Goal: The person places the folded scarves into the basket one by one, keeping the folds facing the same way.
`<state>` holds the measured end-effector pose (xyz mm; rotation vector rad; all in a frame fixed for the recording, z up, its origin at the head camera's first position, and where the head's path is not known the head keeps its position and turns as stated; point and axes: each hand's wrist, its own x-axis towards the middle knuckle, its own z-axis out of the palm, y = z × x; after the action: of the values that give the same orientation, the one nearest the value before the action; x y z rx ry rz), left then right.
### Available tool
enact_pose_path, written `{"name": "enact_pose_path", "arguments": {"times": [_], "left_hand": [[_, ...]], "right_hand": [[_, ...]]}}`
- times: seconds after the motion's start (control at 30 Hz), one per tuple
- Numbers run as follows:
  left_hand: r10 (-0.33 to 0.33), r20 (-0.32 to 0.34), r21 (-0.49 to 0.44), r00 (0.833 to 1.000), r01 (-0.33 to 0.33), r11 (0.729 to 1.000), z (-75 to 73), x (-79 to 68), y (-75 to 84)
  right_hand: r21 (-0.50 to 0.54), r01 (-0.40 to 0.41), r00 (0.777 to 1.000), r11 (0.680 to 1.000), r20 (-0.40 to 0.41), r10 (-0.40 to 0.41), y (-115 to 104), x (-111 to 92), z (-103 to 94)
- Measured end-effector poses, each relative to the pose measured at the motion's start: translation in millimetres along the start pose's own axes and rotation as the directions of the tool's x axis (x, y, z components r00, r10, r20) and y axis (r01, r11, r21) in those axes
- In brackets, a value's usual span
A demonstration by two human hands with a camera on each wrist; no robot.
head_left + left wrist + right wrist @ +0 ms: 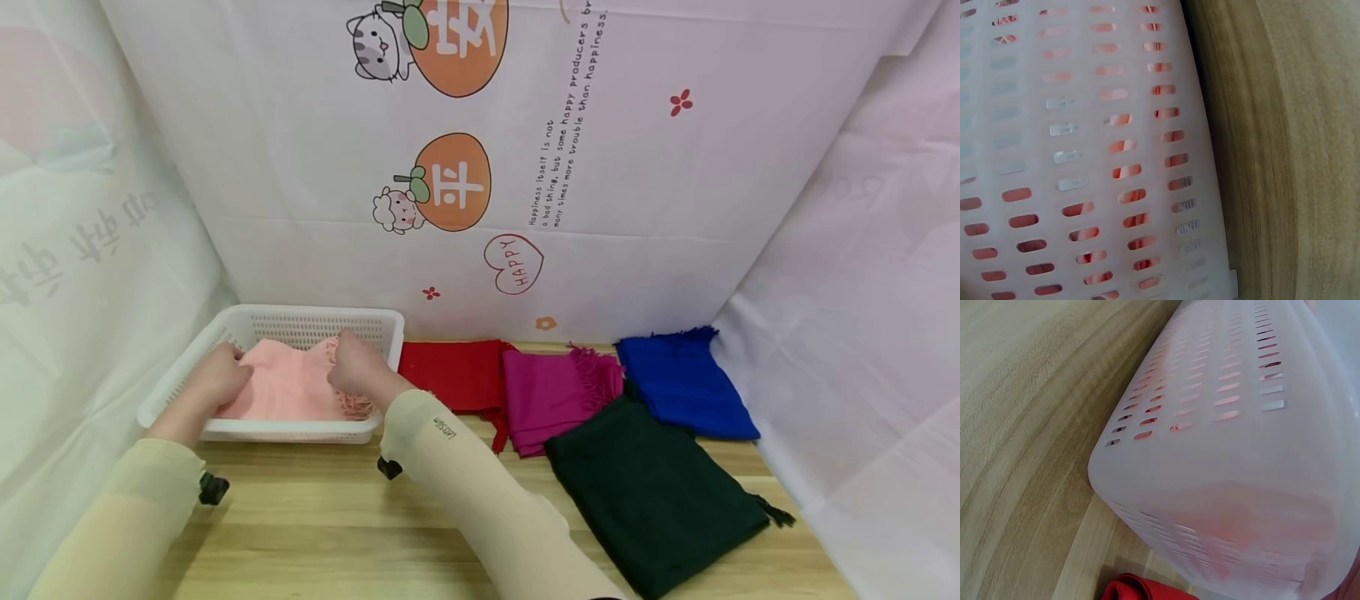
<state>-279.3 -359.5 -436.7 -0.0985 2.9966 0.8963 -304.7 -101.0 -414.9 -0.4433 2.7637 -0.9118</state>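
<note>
A folded pink scarf [281, 379] with fringe along its right side lies inside a white perforated plastic basket [300, 429]. At the scarf's left edge, my left hand [220, 379] reaches into the basket and pinches the cloth. My right hand [362, 367] grips the fringed right edge, fingers curled. In the left wrist view, pink cloth shows through the slots of the basket wall [1085, 169], which hides the hand. The right wrist view has a basket corner [1210, 462] in front, with most of that hand hidden.
Right of the basket lie folded scarves: red [453, 375], magenta [555, 396], blue [686, 383] and dark green [656, 492]. The green one overlaps the magenta and blue ones. White printed sheets [615, 275] wall in the back and sides of the wooden table [300, 517].
</note>
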Motion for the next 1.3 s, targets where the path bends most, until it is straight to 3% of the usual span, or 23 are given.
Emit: {"name": "enact_pose_path", "arguments": {"times": [0.4,1.03,1.3], "left_hand": [[-0.014,0.056,0.009,0.998,0.014,1.0,-2.3,-1.0,1.9],[-0.032,0.095,0.029,0.995,0.03,0.999,-4.7,-5.5,4.6],[-0.028,0.094,0.012,0.995,0.027,1.0,-6.8,-8.3,6.6]], "right_hand": [[0.049,-0.011,1.0,0.999,-0.012,0.012,-0.9,-6.9,-3.1],[-0.134,0.028,0.999,0.991,-0.032,-0.033,1.4,-6.9,0.1],[-0.261,0.014,0.997,0.965,-0.064,-0.032,2.5,-7.6,-2.0]]}}
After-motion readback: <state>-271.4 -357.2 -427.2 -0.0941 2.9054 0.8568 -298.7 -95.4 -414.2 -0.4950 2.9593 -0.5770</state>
